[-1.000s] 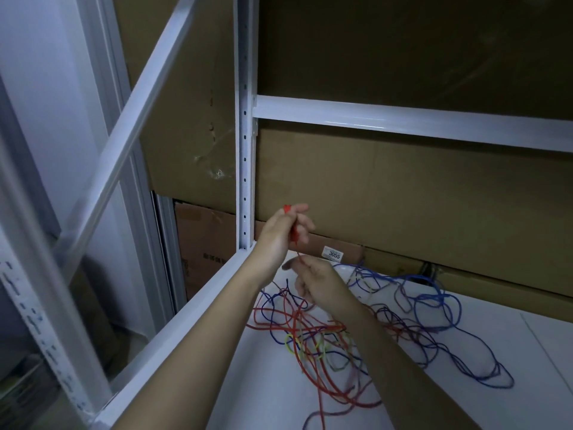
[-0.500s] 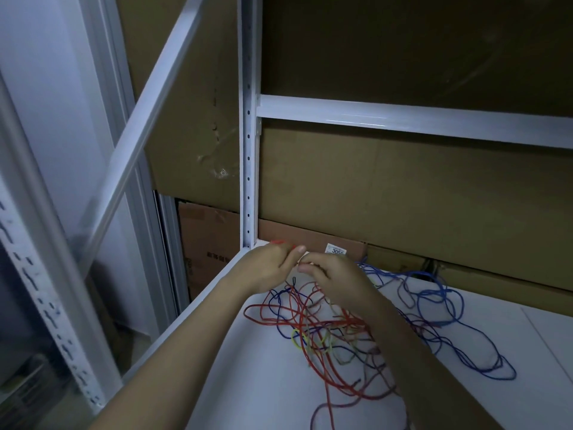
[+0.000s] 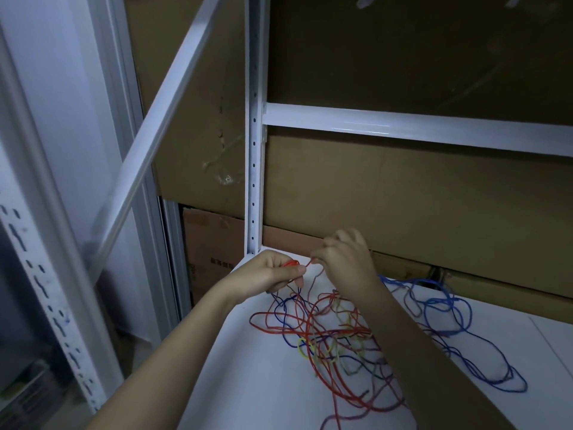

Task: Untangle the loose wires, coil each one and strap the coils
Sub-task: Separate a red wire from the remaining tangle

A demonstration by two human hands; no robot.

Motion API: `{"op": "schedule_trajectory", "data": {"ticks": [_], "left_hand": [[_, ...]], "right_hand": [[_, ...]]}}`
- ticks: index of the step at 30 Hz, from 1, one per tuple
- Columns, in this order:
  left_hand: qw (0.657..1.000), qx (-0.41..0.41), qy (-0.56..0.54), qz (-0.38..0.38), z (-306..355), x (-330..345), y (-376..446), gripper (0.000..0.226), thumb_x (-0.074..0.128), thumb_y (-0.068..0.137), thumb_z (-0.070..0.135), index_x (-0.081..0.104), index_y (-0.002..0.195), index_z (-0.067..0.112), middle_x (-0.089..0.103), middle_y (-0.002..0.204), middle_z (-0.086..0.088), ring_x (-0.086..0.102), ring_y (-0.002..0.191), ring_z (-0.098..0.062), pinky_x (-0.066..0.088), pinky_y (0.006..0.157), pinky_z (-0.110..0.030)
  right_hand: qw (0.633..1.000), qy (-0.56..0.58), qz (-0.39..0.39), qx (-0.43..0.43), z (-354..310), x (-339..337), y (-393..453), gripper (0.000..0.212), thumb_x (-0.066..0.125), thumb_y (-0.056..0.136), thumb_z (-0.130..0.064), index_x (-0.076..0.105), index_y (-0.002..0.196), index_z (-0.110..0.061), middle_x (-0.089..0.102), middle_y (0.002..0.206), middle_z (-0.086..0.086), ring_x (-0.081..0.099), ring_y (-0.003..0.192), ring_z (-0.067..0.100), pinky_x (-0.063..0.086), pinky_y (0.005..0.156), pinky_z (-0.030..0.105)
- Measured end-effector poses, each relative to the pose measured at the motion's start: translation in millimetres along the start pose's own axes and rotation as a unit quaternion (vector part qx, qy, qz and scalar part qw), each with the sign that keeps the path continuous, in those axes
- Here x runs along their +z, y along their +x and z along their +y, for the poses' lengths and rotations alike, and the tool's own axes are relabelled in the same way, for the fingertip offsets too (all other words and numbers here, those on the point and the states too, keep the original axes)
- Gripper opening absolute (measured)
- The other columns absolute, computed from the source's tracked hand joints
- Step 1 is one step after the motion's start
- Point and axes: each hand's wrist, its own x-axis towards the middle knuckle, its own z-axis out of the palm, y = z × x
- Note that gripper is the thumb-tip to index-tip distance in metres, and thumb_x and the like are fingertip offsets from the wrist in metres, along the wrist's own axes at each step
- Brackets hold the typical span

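Early days, by the look of it. The left hand (image 3: 273, 276) has its fingers curled round a small bunch of red wire (image 3: 328, 377), a loop or two showing bright just above the thumb, which reads as the very start of a first coil. The right hand (image 3: 344, 262), just beside it at about three o'clock, pinches the same red strand between thumb and fingertip, the other fingers folded in; a short stretch of wire bridges the two hands.

Everything else is left to do. From the hands the red wire drops down toward six o'clock into a loose heap on the white shelf (image 3: 248, 383), where it crosses and threads through the blue wire (image 3: 449, 308) and a yellow-green wire (image 3: 305, 349) again and again. The blue one sprawls out furthest, its loops trailing off toward four o'clock, mostly free of the knot at that end. The yellow-green one sits buried near the middle of the heap, under the red.

No finished coil lies anywhere on the shelf, and I can't spot a strap or tie in view. My guess: the red has to be drawn clear and wound first, then the other two, then all strapped
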Motion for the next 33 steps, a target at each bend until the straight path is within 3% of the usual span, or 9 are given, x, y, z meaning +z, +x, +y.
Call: {"op": "schedule_trajectory", "data": {"ticks": [3,7,11,14,17,21,26,30,33], "left_hand": [[0.998,-0.032,0.050,0.022,-4,-5,0,0.039,0.056,0.095,0.034,0.069,0.064,0.013,0.033,0.044,0.002,0.028,0.042,-0.010,0.030,0.056,-0.024],[0.989,-0.060,0.131,0.044,-9,-8,1,0.053,0.048,0.093,0.051,0.065,0.061,0.014,0.036,0.042,0.008,0.031,0.039,-0.005,0.031,0.047,-0.011],[0.997,0.003,-0.048,0.054,-4,-13,-1,0.053,0.046,0.095,0.041,0.054,0.048,0.020,0.030,0.045,-0.005,0.026,0.047,-0.017,0.029,0.053,-0.022],[0.977,0.052,-0.189,0.082,2,-14,5,0.054,0.042,0.095,0.040,0.048,0.044,0.020,0.022,0.043,-0.001,0.020,0.041,-0.012,0.022,0.046,-0.020],[0.930,0.084,-0.333,0.130,5,-16,17,0.056,0.033,0.101,0.034,0.053,0.051,0.019,0.019,0.041,0.003,0.012,0.039,-0.010,0.015,0.045,-0.023],[0.844,0.120,-0.492,0.178,5,-24,29,0.038,0.030,0.104,0.026,0.053,0.080,0.009,0.027,0.043,0.008,0.023,0.037,-0.003,0.022,0.043,-0.017],[0.853,0.134,-0.419,0.281,-2,-27,47,0.032,0.030,0.105,0.019,0.055,0.112,0.001,0.046,0.055,0.007,0.037,0.046,-0.005,0.035,0.053,-0.017],[0.885,0.114,-0.285,0.350,-11,-20,62,0.023,0.029,0.105,0.012,0.044,0.122,0.010,0.067,0.090,0.002,0.063,0.075,-0.009,0.049,0.079,-0.016],[0.917,0.088,-0.110,0.373,-21,-17,73,0.019,0.030,0.105,0.018,0.042,0.117,0.025,0.065,0.099,0.005,0.060,0.108,-0.022,0.041,0.104,-0.033]], "right_hand": [[0.992,-0.002,0.123,0.037,1,-10,2,0.022,0.074,0.071,-0.002,0.077,0.086,-0.018,0.070,0.099,0.006,0.060,0.104,0.031,0.034,0.106,0.053],[0.973,0.157,0.166,0.033,10,-7,1,0.042,0.058,0.068,0.022,0.074,0.099,-0.002,0.061,0.123,0.019,0.053,0.120,0.038,0.048,0.092,0.054],[0.966,0.228,0.119,0.029,13,9,0,0.043,0.050,0.079,0.020,0.068,0.112,0.000,0.063,0.121,0.014,0.060,0.108,0.033,0.052,0.084,0.045],[0.948,0.297,0.115,0.028,7,30,-2,0.040,0.050,0.083,0.017,0.068,0.112,-0.002,0.068,0.107,0.016,0.066,0.091,0.029,0.055,0.078,0.039],[0.892,0.425,0.097,0.121,-2,49,-8,0.034,0.051,0.093,0.004,0.067,0.118,-0.013,0.071,0.097,0.010,0.064,0.071,0.002,0.055,0.069,0.023],[0.868,0.464,0.072,0.163,3,67,-19,0.032,0.051,0.096,-0.006,0.065,0.113,-0.029,0.074,0.093,0.002,0.064,0.064,-0.001,0.055,0.063,0.022],[0.925,0.352,-0.091,0.115,12,78,-31,0.031,0.048,0.097,-0.011,0.067,0.119,-0.022,0.072,0.108,0.000,0.067,0.094,0.010,0.054,0.084,0.027],[0.938,0.332,-0.091,0.042,11,77,-31,0.035,0.047,0.092,0.000,0.072,0.108,-0.018,0.072,0.102,0.006,0.067,0.092,0.017,0.053,0.081,0.029],[0.938,0.343,-0.056,-0.005,9,75,-34,0.032,0.049,0.090,0.006,0.073,0.104,-0.009,0.071,0.099,0.008,0.066,0.089,0.020,0.053,0.079,0.032]]}}
